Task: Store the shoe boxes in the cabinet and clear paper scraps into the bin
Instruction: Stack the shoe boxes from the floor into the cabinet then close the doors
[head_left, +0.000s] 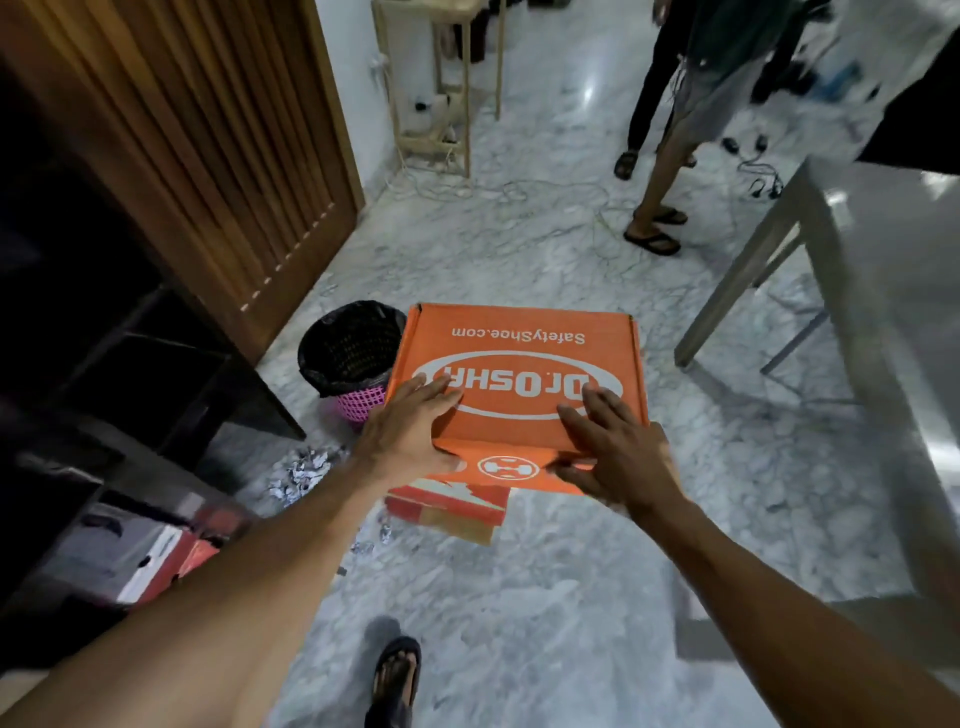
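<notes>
Orange shoe box (519, 364), one: my left hand (410, 426) and right hand (613, 447) pinch its near edge, fingers flat on top, likely to keep the lid closed.

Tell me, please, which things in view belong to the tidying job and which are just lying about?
Job: orange shoe box, held by left hand and right hand; second shoe box beneath it; red box at lower left; paper scraps; bin; cabinet.
Lying about: table; floor cables; wooden rack; bystanders' feet.
</notes>
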